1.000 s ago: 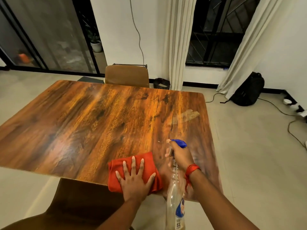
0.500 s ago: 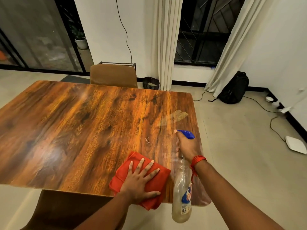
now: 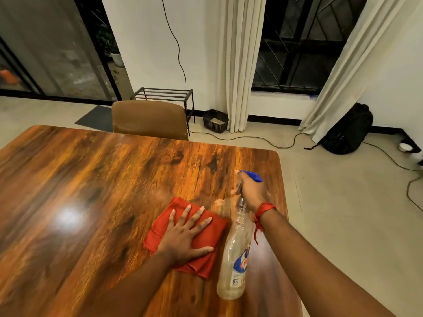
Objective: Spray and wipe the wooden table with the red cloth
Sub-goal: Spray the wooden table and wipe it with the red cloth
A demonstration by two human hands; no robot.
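Head view: a person's left hand [image 3: 183, 239] presses flat, fingers spread, on a folded red cloth [image 3: 206, 243] lying near the wooden worktop's [image 3: 91, 202] right edge, while the right hand [image 3: 251, 191], grip clamped around a clear spray bottle's [image 3: 235, 259] neck, holds it tilted just beside the cloth.

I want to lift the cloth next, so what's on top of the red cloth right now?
The left hand lies flat on the red cloth, fingers spread. The cloth rests on the wooden table; the surface beneath the cloth is covered.

Left hand [image 3: 183, 236] flat, fingers spread, right hand [image 3: 251, 191] in closed grip
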